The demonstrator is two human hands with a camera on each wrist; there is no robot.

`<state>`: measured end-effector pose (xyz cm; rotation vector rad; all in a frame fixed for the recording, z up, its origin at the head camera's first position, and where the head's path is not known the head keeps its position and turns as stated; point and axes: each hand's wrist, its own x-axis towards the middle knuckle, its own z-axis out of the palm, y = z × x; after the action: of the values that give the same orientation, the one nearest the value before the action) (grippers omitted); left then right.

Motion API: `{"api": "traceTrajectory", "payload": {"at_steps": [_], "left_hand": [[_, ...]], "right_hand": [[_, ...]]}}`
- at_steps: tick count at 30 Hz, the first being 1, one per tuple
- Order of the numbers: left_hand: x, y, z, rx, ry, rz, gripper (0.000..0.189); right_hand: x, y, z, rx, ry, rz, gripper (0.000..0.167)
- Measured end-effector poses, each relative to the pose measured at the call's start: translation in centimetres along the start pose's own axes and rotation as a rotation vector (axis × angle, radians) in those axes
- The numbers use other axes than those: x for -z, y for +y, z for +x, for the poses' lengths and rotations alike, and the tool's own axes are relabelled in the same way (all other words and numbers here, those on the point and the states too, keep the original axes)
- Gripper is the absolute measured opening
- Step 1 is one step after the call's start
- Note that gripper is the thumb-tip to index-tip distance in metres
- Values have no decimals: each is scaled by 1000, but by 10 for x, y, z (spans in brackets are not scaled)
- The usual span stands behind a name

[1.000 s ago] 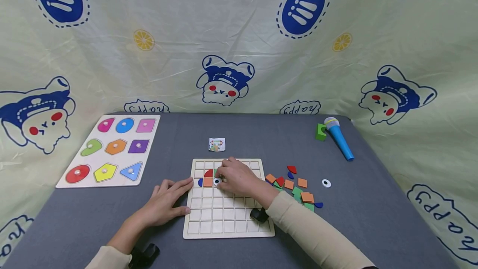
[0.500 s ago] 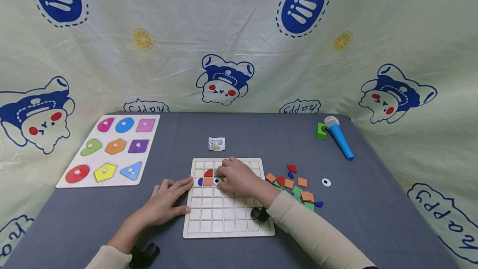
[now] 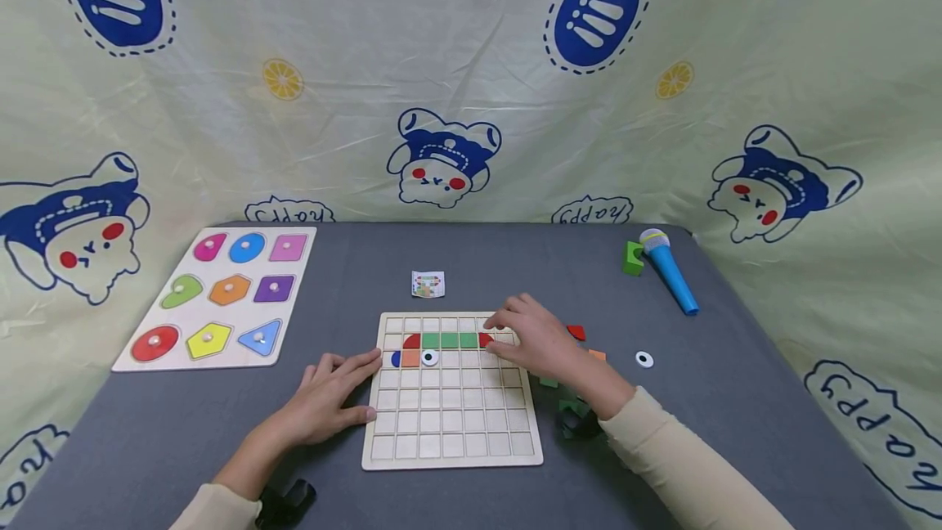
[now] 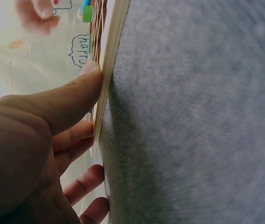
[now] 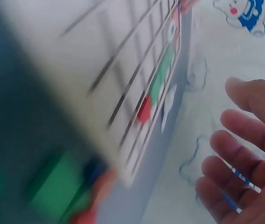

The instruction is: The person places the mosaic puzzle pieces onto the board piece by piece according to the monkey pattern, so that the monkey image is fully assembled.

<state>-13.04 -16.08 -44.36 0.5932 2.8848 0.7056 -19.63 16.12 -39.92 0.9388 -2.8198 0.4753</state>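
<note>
A wooden grid board lies on the table. In its cells sit a row of green squares with a red piece at one end and another at the other. Below them are a blue piece, an orange square and a white ring-like eye piece. My left hand rests its straight fingertips and thumb against the board's left edge. Over the board's upper right hovers my right hand, fingers loosely bent and holding nothing, as the right wrist view shows.
Loose pieces, partly hidden by the right arm, lie right of the board, with a second eye piece beyond. A small picture card lies behind it. Further off are a shape puzzle, a green block and a toy microphone.
My right hand has let go of the eye piece, left in its cell, and moved right across the board, uncovering the green row. My left hand has stayed in place.
</note>
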Motion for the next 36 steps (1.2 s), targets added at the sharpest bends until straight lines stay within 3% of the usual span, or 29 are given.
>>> {"api": "traceTrajectory", "payload": {"at_steps": [8,15,20,26,36], "left_hand": [[-1,-1,0,-2,1,4,70],[-2,-1,0,2,-4,1,70],[-1,0,0,-1,3,2,70],[0,0,0,-2,-1,4,69],[0,1,-1,-4,3,4,70]], "right_hand": [[18,47,-57,-109,101,-5,25],[25,86,-96,-305,59,-10,26],[27,116,-116,-402,23,-42,32],[28,141,-132,-467,-34,-56,37],[27,150,-137,-490,-76,-60,33]]}}
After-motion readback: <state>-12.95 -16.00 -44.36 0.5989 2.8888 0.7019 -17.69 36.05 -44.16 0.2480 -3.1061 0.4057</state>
